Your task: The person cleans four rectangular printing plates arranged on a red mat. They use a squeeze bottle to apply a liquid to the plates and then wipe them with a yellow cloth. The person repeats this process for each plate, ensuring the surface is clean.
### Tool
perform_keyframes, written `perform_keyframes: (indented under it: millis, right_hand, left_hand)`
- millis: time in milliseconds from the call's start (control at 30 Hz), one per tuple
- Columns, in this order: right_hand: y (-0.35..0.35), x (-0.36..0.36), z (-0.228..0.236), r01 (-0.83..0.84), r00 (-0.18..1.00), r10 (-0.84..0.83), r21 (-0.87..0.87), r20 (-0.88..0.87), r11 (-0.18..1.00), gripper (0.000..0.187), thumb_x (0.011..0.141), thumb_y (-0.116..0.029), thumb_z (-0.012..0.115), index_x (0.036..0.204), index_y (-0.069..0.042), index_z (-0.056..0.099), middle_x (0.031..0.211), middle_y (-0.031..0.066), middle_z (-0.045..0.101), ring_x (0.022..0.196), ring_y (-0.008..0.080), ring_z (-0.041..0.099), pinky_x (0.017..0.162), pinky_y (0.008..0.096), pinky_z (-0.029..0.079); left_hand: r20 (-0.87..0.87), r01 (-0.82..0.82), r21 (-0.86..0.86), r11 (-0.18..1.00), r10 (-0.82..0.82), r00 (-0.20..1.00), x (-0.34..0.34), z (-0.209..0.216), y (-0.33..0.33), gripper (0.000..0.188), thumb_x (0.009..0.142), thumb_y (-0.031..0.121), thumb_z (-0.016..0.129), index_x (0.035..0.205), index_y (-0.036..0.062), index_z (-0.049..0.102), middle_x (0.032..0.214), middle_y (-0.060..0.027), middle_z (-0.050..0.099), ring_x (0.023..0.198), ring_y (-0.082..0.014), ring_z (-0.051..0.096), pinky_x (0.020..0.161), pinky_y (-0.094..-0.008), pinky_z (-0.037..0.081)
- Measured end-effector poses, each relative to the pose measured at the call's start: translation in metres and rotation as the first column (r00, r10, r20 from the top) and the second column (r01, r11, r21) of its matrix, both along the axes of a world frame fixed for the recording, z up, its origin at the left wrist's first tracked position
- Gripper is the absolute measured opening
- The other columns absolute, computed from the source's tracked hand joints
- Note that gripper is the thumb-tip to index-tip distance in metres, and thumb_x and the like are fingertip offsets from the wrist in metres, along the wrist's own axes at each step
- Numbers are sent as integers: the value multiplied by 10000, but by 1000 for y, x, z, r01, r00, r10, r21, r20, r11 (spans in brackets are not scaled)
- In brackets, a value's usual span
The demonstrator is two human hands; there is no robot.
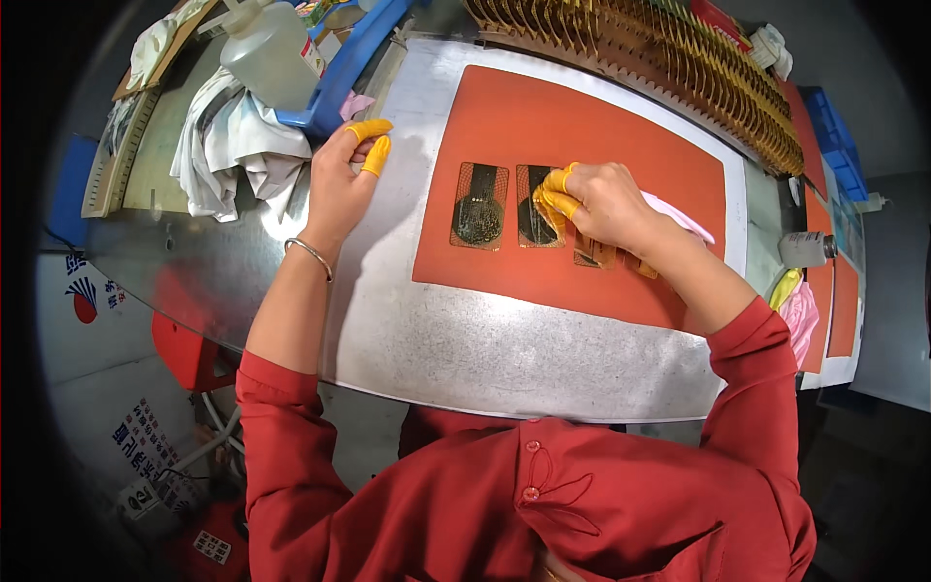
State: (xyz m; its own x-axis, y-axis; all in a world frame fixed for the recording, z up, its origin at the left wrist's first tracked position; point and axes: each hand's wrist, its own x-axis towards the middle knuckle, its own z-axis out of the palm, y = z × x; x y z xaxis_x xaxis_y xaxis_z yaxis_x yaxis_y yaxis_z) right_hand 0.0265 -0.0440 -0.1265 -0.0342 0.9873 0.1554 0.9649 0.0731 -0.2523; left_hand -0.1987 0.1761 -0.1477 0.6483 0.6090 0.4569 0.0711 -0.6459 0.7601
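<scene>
A mat (pixel 572 116) lies on the bench (pixel 524 354). On it, the leftmost panel (pixel 478 209) sits just beside a second panel (pixel 530 230), partly under the right hand (pixel 601 199); further panels (pixel 593 254) lie to the right. Behind the mat stands a rack (pixel 669 68). The left hand (pixel 347 175) is left of the mat; farther left lies a bunched cloth (pixel 242 155), a bin (pixel 359 68) behind. Right of the mat sits a bottle (pixel 803 249).

Mat (pixel 582 121): uniform orange-red. Rectangular plate (pixel 478 218) nearest the mat's left edge: black round-and-bar motif, gold-brown mesh around it. Finger cots (pixel 376 156): plain yellow. Sleeves (pixel 281 412): solid red. Stool (pixel 182 354): red.
</scene>
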Motion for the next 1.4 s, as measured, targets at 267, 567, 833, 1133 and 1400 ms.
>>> perform_keyframes:
  millis: [267, 567, 833, 1133, 1400]
  right_hand:
    - [5, -13, 4, 102, 990, -108, -71, -88, 992, 112, 751, -139, 611, 749, -29, 632, 719, 148, 618, 664, 328, 605, 592, 432, 478]
    - [28, -13, 9, 230, 971, -230, -15, -57, 973, 115, 808, -151, 595, 868, -69, 650, 744, 150, 620, 675, 334, 606, 618, 408, 486]
    - [28, -13, 13, 222, 972, -225, -51, -68, 974, 106, 784, -153, 595, 818, -61, 637, 761, 144, 625, 693, 335, 601, 617, 434, 480]
    - [29, 0, 13, 126, 989, -130, -63, -63, 990, 132, 810, -131, 601, 905, -51, 646, 784, 145, 628, 709, 315, 611, 633, 381, 485]
    - [26, 5, 18, 106, 992, -111, -89, -52, 990, 111, 809, -130, 602, 882, -55, 639, 763, 145, 617, 686, 314, 603, 609, 381, 479]
  left_hand:
    - [-2, 3, 7, 1000, -3, 1000, 1, 6, -3, 162, 826, 43, 602, 974, -21, 623, 837, -74, 594, 698, -140, 566, 671, -240, 461]
    - [0, -31, -33, 999, 31, 1000, -10, 3, 3, 164, 831, 5, 585, 990, -19, 617, 879, -55, 602, 735, -107, 564, 690, -219, 453]
    - [-14, -9, -29, 1000, 9, 1000, -10, 5, -1, 154, 828, 28, 596, 972, -21, 621, 888, -78, 604, 727, -140, 576, 684, -239, 464]
    - [7, -21, 10, 1000, 21, 1000, -10, 7, -3, 146, 831, 46, 606, 956, -28, 620, 906, -105, 611, 704, -173, 600, 662, -261, 495]
    - [23, -14, -12, 1000, 14, 1000, -9, 7, -1, 151, 827, 39, 608, 965, -20, 627, 862, -92, 596, 688, -163, 568, 653, -247, 478]
